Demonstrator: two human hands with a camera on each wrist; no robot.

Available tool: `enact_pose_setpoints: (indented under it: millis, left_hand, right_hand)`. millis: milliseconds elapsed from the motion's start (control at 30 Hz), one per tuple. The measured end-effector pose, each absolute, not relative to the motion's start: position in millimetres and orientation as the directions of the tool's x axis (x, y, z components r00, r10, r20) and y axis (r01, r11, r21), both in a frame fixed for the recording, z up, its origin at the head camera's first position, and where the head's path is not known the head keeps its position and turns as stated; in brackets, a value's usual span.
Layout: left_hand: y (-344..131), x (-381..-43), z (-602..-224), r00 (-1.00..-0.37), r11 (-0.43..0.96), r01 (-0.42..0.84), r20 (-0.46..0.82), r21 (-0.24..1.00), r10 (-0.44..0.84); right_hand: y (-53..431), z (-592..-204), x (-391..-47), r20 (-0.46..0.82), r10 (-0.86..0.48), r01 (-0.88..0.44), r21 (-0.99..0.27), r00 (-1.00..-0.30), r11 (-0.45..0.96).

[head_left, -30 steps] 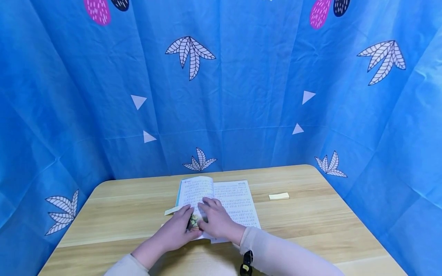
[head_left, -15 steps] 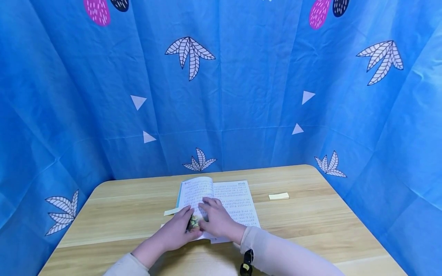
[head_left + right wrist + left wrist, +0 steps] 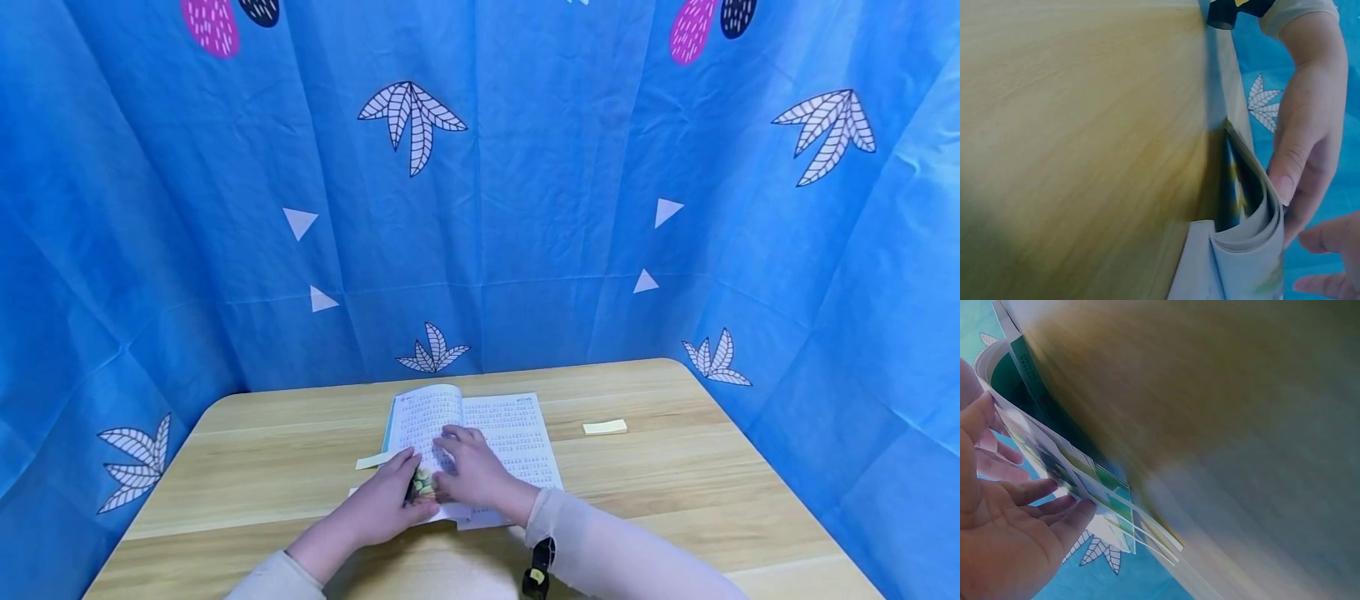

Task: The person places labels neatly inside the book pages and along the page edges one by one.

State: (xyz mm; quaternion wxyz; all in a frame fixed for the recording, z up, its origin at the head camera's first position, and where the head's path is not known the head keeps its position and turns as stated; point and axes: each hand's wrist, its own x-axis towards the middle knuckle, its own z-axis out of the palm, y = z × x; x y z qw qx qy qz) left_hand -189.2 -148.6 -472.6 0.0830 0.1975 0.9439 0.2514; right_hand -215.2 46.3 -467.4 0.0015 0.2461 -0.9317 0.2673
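An open book (image 3: 517, 429) lies on the table, its left-hand pages bowed up towards the spine. Over the lower left page rests my left hand (image 3: 382, 504), thumb and fingers spread apart, beside a greenish printed picture (image 3: 423, 482). In the right wrist view, the thumb of the left hand (image 3: 1310, 131) lies against the curled pages (image 3: 1250, 256). My right hand (image 3: 480, 471) is over the middle of the book near the spine, fingers loosely bent; whether its fingertips touch the paper cannot be told. A pale paper strip (image 3: 372, 460) juts out at the book's left edge.
A small pale-yellow paper pad (image 3: 604, 427) lies on the wooden table (image 3: 660, 483), right of the book. Blue patterned cloth (image 3: 525, 208) hangs behind and at both sides. A black device (image 3: 537, 568) is strapped under the right wrist.
My right hand has shifted very slightly, its fingers a little further right and its wrist too. The left hand and the book look still.
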Motion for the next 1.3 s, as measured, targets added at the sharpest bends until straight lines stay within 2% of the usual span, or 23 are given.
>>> enact_pose_setpoints:
  millis: [533,933,1300]
  left_hand:
    - [-149.0,-189.1,-473.7,-0.915,0.816,0.31,-0.08,0.488,0.396]
    - [-148.4,-188.1,-470.9,-0.918,0.819,0.282,-0.108,0.499,0.381]
    - [-147.9,-187.3,-469.9,-0.918,0.817,0.288,-0.1,0.499,0.384]
  right_hand:
    - [68.3,-449.2,-212.1,0.132,-0.466,-0.451,-0.571,-0.875,0.686]
    - [98.4,-433.9,-214.0,0.0,-0.505,-0.412,-0.579,-0.863,0.704]
    - [129.0,-425.5,-215.4,-0.013,-0.496,-0.386,-0.611,-0.868,0.691]
